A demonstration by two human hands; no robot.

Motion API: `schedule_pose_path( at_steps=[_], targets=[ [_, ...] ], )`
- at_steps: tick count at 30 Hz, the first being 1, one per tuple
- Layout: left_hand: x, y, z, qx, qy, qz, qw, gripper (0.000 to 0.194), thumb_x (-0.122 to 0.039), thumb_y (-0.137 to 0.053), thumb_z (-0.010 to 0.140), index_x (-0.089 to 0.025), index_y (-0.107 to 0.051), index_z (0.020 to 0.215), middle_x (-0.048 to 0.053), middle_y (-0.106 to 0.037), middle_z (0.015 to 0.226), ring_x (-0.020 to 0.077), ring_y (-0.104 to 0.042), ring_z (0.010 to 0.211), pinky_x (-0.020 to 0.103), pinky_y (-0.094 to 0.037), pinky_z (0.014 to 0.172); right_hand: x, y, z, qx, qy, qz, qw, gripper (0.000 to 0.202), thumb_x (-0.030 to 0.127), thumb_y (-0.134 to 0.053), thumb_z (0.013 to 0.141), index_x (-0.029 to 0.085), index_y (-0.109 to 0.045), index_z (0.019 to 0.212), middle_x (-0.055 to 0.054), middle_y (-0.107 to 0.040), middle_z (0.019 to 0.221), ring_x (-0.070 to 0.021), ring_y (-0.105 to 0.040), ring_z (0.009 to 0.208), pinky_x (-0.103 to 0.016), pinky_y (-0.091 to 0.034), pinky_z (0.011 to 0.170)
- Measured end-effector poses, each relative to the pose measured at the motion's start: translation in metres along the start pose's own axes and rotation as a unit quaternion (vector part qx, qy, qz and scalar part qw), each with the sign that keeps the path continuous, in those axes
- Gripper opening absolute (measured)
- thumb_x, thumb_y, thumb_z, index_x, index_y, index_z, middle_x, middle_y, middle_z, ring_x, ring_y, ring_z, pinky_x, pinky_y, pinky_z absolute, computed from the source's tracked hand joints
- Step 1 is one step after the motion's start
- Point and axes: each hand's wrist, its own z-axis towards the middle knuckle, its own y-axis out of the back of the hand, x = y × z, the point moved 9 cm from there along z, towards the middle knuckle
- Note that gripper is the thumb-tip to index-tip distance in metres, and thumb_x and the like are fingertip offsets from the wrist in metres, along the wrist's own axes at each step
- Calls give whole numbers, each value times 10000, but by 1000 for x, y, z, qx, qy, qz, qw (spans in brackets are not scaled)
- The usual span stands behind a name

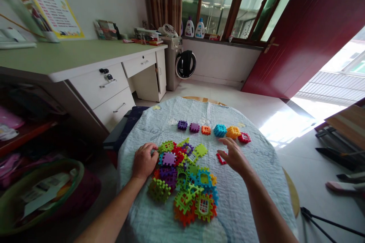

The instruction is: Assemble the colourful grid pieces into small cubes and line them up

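My left hand (145, 159) rests at the left edge of a pile of interlocking plastic pieces, its fingers curled beside a lime-green piece (166, 146); whether it grips anything is hidden. My right hand (232, 154) is over the cloth right of the pile, fingers apart, close to a red piece (221, 158) lying under its fingertips. Beyond the hands stands a row of small stacks: dark purple (182, 125), purple (194, 127), orange (205, 130), blue (220, 130), yellow (233, 132) and red (244, 138). A light purple piece (169, 158) lies on the pile.
The round table wears a pale blue cloth (256, 197). A desk (94, 55) with drawers is at the left, a basket (82, 182) below it. Behind are a washing machine (172, 57) and a red door (296, 34). A black tripod leg (327, 218) stands at the lower right.
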Motion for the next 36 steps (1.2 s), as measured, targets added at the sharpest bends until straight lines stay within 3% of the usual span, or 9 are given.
schedule_pose_path(
  at_steps=[4,8,14,24,28,33,36],
  targets=[
    [1,-1,0,3,-3,-10,1000,124,-211,-466,759,-208,-589,776,59,-675,878,232,-618,886,370,-468,892,-13,-14,-52,-61,-60,52,995,279,338,-494,839,208,-628,1046,-85,-639,1014,-214,-601,892,-359,-470,828],
    [1,-2,0,12,-6,-32,999,149,-271,-470,796,-204,-604,791,59,-677,876,224,-626,877,355,-476,875,-31,-26,-78,-123,-128,70,982,241,315,-459,826,204,-614,974,-86,-632,945,-204,-587,795,-342,-478,760],
    [-4,0,1,36,-1,-79,996,250,-389,-466,836,-206,-635,826,52,-701,877,217,-643,869,343,-486,867,-30,-36,-81,-130,-133,30,982,203,274,-437,827,227,-624,892,-81,-641,934,-225,-573,892,-360,-447,858],
    [-6,1,1,61,16,-126,990,331,-427,-432,864,-194,-667,841,52,-723,860,216,-662,845,332,-502,826,-36,-36,-81,-145,-140,49,978,216,309,-451,832,229,-640,898,-76,-638,919,-222,-583,850,-355,-450,837],
    [-4,0,1,64,24,-142,987,338,-423,-431,870,-195,-680,852,46,-732,859,214,-669,842,321,-504,814,-9,-39,-61,-128,-97,68,985,214,277,-471,814,223,-652,916,-78,-646,988,-232,-581,946,-370,-441,891],
    [-5,1,1,66,27,-147,987,338,-413,-427,868,-195,-684,846,44,-729,840,215,-670,827,326,-513,797,54,-63,-19,-23,-14,66,997,207,239,-536,804,234,-676,956,-61,-659,1100,-234,-544,1074,-365,-392,977],
    [-5,5,2,38,12,-124,991,309,-384,-440,855,-187,-678,864,64,-716,899,227,-656,898,360,-506,866,76,-84,-4,41,-5,44,998,262,234,-574,785,247,-677,1026,-54,-634,1211,-245,-506,1150,-365,-363,1004]
  ],
)
